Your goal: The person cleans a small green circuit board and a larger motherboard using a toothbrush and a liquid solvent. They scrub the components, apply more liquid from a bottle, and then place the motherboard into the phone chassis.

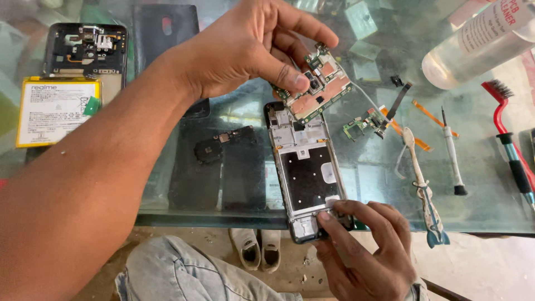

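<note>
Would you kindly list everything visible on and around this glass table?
phone frame: 1, black and silver, table's near edge
circuit board: 1, green and copper, raised above the frame
small board: 1, green, right of the frame
battery: 1, white with yellow rim, far left
opened phone: 1, black, above the battery
bottle: 1, clear, top right
brush: 1, red handle, right edge
screwdriver: 1, white
glass table: 1
left hand: grip on the circuit board
right hand: grip on the frame's lower end
</note>
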